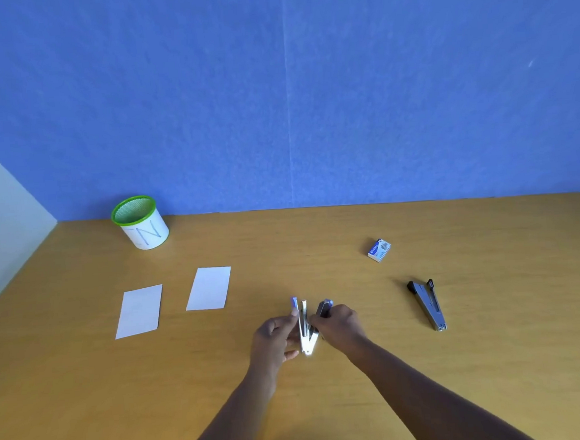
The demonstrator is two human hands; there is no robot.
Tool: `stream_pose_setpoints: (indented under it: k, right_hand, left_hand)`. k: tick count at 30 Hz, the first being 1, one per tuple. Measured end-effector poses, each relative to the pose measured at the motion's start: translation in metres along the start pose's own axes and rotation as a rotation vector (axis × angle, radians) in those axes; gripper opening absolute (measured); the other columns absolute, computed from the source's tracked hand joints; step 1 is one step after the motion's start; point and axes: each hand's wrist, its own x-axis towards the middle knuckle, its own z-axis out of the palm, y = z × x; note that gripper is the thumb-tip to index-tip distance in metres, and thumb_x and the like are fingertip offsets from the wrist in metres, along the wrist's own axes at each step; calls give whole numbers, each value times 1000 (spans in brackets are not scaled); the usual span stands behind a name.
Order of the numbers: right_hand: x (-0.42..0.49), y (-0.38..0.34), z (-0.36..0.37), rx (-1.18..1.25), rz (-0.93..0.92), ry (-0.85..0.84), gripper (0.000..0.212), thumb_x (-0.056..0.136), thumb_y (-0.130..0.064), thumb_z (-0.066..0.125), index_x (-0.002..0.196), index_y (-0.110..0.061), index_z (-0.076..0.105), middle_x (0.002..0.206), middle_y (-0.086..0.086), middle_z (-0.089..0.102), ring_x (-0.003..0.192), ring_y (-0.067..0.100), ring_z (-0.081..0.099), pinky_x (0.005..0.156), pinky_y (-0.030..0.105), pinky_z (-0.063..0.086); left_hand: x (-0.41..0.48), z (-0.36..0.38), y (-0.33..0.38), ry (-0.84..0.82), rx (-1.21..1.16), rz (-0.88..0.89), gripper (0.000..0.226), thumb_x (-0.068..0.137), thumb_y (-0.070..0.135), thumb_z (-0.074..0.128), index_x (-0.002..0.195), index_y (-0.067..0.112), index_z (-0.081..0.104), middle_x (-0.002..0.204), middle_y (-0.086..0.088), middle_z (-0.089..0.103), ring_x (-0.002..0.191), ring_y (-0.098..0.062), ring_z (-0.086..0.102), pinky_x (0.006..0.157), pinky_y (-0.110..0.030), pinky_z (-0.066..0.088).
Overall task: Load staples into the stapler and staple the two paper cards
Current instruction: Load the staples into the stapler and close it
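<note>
A silver stapler [304,328] is spread open in a V at the middle of the wooden table. My left hand [274,337] holds its left arm, the one with the blue tip. My right hand [339,324] grips the dark top arm of the stapler and covers most of it. Two white paper cards lie flat to the left, one [140,311] nearer and one [209,288] farther, apart from each other. A small blue and white staple box [379,250] sits beyond my right hand.
A second, dark stapler [427,304] lies half open on the right. A green-rimmed white cup [140,222] stands at the back left against the blue wall. The table [87,388] meets a pale side wall on the left.
</note>
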Motion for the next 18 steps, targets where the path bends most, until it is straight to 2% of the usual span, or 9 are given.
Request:
stream_pose_setpoints:
  k: [4, 7, 10, 13, 15, 18]
  right_hand:
    - [-8, -6, 4, 126, -6, -1, 24, 80, -24, 56, 61, -10, 51, 70, 6, 53, 56, 16, 44, 46, 22, 31]
    - [-15, -10, 7, 178, -15, -6, 19, 79, -22, 54, 64, -11, 50, 62, 3, 51, 50, 14, 40, 46, 22, 32]
    - [-21, -15, 9, 278, 1, -11, 18, 80, -17, 51, 64, -12, 46, 57, 1, 47, 48, 14, 38, 45, 21, 30]
    - [-24, -18, 7, 459, 63, -56, 12, 80, -15, 55, 70, -13, 49, 57, 1, 46, 47, 12, 37, 44, 22, 29]
    - [-26, -20, 5, 586, 105, -125, 12, 82, -15, 58, 72, -12, 51, 55, 1, 45, 47, 12, 34, 43, 22, 28]
    - [-29, -19, 2, 704, 160, -195, 12, 83, -17, 62, 75, -12, 54, 54, 0, 43, 45, 10, 32, 41, 19, 27]
  left_hand:
    - [-1, -1, 0, 1, 80, 71, 13, 81, 18, 71, 89, 12, 63, 79, -3, 69, 77, -18, 63, 63, -26, 49]
    - [-1, -4, 0, 32, 74, 117, 7, 85, 11, 66, 90, 7, 64, 78, -8, 66, 76, -21, 60, 65, -27, 46]
    - [0, -6, 0, 77, 27, 143, 13, 89, 11, 61, 95, 1, 64, 76, -10, 62, 72, -23, 56, 65, -26, 45]
    - [1, -10, 2, 143, -132, 90, 15, 91, 13, 59, 85, 0, 63, 68, -10, 57, 64, -22, 53, 64, -27, 49]
    - [1, -13, 6, 189, -267, 42, 18, 92, 14, 57, 77, 5, 60, 70, -9, 57, 65, -20, 56, 61, -27, 47]
    - [3, -16, 13, 236, -411, 8, 14, 93, 16, 55, 86, 5, 59, 77, -8, 59, 69, -20, 58, 59, -30, 47]
